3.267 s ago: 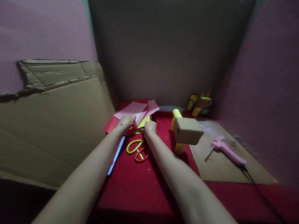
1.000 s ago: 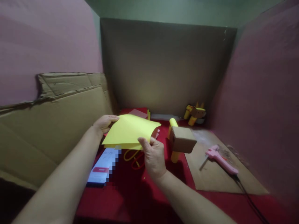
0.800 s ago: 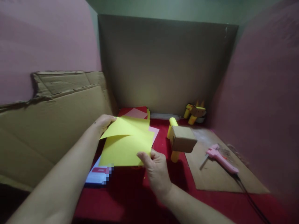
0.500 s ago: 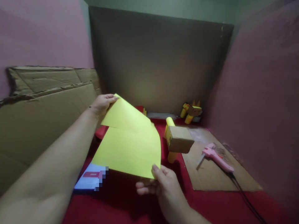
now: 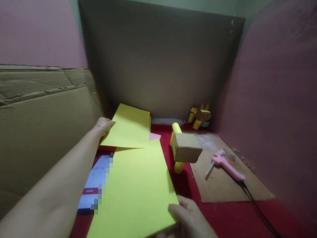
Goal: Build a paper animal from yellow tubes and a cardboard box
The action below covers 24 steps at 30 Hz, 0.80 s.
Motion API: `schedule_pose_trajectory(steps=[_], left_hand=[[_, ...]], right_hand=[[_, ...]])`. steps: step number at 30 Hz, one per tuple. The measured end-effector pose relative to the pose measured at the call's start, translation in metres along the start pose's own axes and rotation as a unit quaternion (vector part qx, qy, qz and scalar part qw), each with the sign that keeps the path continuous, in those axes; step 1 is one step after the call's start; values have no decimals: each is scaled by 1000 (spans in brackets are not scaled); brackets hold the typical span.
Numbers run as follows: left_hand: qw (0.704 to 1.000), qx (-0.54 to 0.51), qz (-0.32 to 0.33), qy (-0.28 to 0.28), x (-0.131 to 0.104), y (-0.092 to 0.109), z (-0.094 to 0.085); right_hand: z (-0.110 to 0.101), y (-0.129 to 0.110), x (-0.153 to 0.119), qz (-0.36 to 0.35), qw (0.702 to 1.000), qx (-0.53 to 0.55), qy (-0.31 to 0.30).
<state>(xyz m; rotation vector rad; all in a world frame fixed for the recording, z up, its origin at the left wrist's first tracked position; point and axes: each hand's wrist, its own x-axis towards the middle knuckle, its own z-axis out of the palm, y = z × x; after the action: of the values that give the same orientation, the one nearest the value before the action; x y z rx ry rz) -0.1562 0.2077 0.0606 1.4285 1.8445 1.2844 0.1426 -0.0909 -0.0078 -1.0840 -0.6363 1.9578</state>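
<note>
Two yellow sheets of paper lie one behind the other. My left hand grips the left edge of the far yellow sheet, its fingertips partly hidden by the paper. The near yellow sheet slopes toward me. My right hand pinches its near right corner, thumb on top and the other fingers underneath. The far sheet overlaps the near one; whether they are joined at the right, I cannot tell. Right of the paper stands a cardboard box with yellow paper tubes attached.
A phone lies left of the paper. On the right, a pink glue gun with a black cord rests on a cardboard sheet. A small yellow and brown cardboard animal stands at the back. Cardboard leans along the left wall.
The near sheet has come down toward me with my right hand. My left hand has lowered the far sheet onto the table area, and more of the phone shows.
</note>
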Motion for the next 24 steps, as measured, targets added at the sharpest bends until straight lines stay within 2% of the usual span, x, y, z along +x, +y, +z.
schedule_pose_trajectory(steps=[3, 5, 7, 9, 11, 12, 13, 15, 16, 20, 24], left_hand=[[995, 96, -13, 35, -1, 10, 4], [989, 132, 16, 57, -7, 22, 6], [986, 149, 56, 50, -19, 34, 7], [984, 152, 91, -11, -37, 44, 7], [977, 145, 109, -108, -62, 50, 8], [972, 139, 117, -149, -76, 52, 7], [963, 132, 126, -198, -91, 54, 7], [925, 153, 172, -302, -122, 57, 4], [912, 173, 185, -322, -137, 59, 3], [874, 231, 208, -374, -179, 60, 2], [858, 261, 198, -395, -193, 52, 9]], right_hand=[[-5, 0, -8, -16, 1000, 13, -17], [-7, -1, -12, -20, 999, 14, -22], [-11, -3, -18, -9, 1000, -10, -18], [-18, -7, -24, -11, 997, -82, 5], [-29, -16, -27, -67, 973, -213, 54], [-35, -22, -27, -119, 945, -290, 89], [-42, -29, -24, -186, 902, -367, 132], [-53, -45, -11, -310, 801, -464, 218], [-57, -52, -2, -326, 780, -481, 232], [-62, -70, 40, -290, 783, -496, 237], [-56, -72, 58, -321, 784, -479, 228]])
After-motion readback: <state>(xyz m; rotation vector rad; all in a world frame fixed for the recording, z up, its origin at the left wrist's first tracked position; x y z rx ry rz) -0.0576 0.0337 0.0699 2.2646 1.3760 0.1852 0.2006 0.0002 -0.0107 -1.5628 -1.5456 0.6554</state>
